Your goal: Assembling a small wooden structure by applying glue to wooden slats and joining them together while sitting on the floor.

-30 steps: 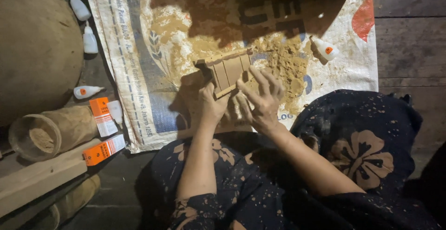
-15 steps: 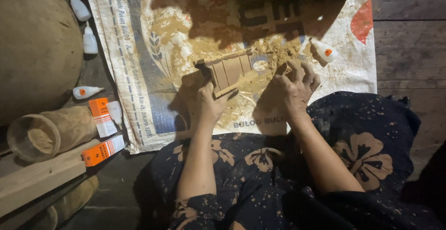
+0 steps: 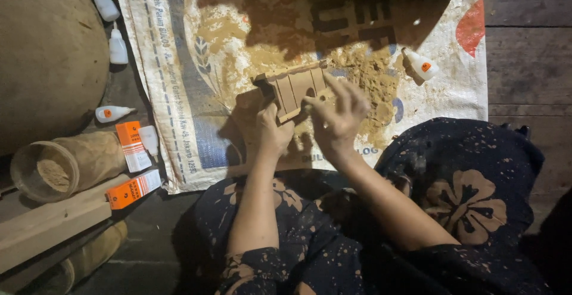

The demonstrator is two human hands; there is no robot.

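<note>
A small ribbed wooden piece point(image 3: 294, 88) is held above a woven sack point(image 3: 179, 80) spread on the floor. My left hand point(image 3: 269, 129) grips its lower left corner from below. My right hand point(image 3: 338, 111) rests on its right end, with the fingers spread over the surface and a fingertip pressing near a small dark hole. A heap of sawdust point(image 3: 363, 75) lies on the sack just behind and to the right of the piece. My lap in dark flowered cloth point(image 3: 465, 205) fills the bottom of the view.
A small white glue bottle point(image 3: 420, 64) lies on the sack at right. More white bottles point(image 3: 117, 47) and orange-white boxes point(image 3: 132, 145) lie at left, beside a jar holding sawdust point(image 3: 47, 170), a large rounded wooden form point(image 3: 47, 57) and a wooden plank point(image 3: 53, 223).
My right hand went out to the sawdust heap on the right and has come back onto the right end of the wooden piece. My left hand kept its grip.
</note>
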